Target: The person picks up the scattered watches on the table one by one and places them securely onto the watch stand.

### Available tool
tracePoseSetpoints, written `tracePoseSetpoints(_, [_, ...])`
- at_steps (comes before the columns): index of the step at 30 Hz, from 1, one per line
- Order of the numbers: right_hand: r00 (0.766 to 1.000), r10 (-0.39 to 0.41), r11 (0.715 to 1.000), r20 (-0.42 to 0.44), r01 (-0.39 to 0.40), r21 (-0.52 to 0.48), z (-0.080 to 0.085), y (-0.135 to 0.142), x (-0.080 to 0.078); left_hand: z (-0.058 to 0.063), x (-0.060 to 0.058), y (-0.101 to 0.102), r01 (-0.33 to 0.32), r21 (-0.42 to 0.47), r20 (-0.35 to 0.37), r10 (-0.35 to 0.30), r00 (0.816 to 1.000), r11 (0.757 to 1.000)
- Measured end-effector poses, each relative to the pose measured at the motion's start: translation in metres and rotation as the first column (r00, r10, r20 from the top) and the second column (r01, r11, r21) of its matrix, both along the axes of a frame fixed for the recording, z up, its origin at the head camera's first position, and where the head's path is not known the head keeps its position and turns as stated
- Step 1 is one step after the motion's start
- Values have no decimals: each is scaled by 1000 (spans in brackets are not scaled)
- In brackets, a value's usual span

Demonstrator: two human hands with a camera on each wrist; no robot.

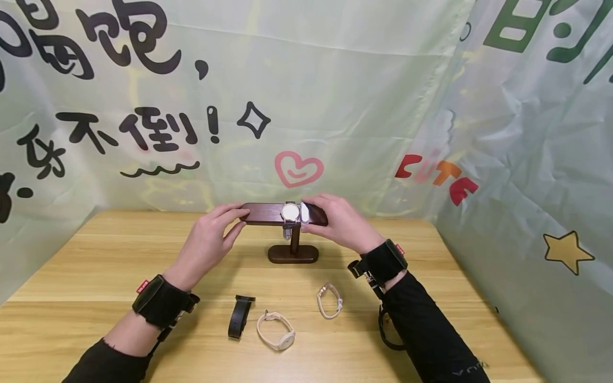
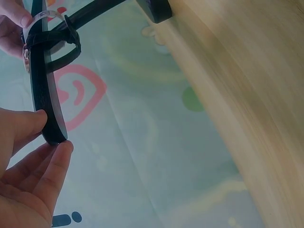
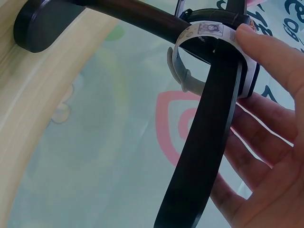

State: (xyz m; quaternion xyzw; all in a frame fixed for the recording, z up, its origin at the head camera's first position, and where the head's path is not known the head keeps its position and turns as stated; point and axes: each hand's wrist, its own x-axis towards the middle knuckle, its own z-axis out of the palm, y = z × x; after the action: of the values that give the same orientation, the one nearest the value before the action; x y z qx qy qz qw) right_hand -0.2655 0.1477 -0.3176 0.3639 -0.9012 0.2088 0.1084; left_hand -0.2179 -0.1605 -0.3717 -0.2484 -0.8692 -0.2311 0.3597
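Observation:
A dark wooden watch stand (image 1: 263, 214) with an oval base stands near the back of the table. My left hand (image 1: 208, 234) pinches the left end of its bar between thumb and fingers; the left wrist view shows the fingertips (image 2: 64, 149) at that end. Around the bar's middle sits a round-faced watch (image 1: 289, 213) on a dark strap. Just right of it, a watch with a pale printed band (image 3: 211, 29) also loops round the bar. My right hand (image 1: 342, 221) pinches this pale watch at its edges, thumb above and fingers below.
On the wooden table (image 1: 96, 266), in front of the stand, lie a black-strapped watch (image 1: 239, 316), a cream watch (image 1: 286, 340) and a slim pale watch (image 1: 339, 304). A printed cloth (image 1: 359, 106) hangs behind the table and along its right side.

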Motion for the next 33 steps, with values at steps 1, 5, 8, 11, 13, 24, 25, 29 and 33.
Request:
tracePoseSetpoints(1, [1000, 0, 1000, -2, 0, 0, 0, 0, 0, 0, 0, 0, -1, -1, 0, 1, 1000, 1000])
tracePoseSetpoints(5, [1000, -2, 1000, -8, 2, 1, 0, 0, 2, 0, 0, 0, -3, -3, 0, 3, 1000, 1000])
tracePoseSetpoints(8, [1000, -15, 1000, -11, 15, -10, 0, 2, 5, 1, 0, 0, -3, -2, 2, 3, 1000, 1000])
tracePoseSetpoints(11, [999, -32, 999, -19, 31, -25, 0, 5, 9, 1, 0, 0, -3, -1, 7, 3, 1000, 1000])
tracePoseSetpoints(13, [999, -42, 999, -27, 41, -31, 0, 9, 13, 1, 0, 0, -4, -1, 11, 4, 1000, 1000])
tracePoseSetpoints(24, [994, -77, 997, -75, 76, -12, 10, 34, 39, 3, 1, -2, -11, -22, 6, 12, 1000, 1000])
tracePoseSetpoints(25, [994, -81, 997, -75, 80, -10, 10, 36, 41, 3, 1, -2, -11, -24, 7, 12, 1000, 1000])
tracePoseSetpoints(29, [993, -95, 995, -69, 97, 18, 8, 45, 54, 2, 2, -2, -10, -27, 12, 11, 1000, 1000])
tracePoseSetpoints(33, [996, -85, 990, 15, 83, 115, -1, 50, 62, 2, 2, -2, -8, -23, 15, 8, 1000, 1000])
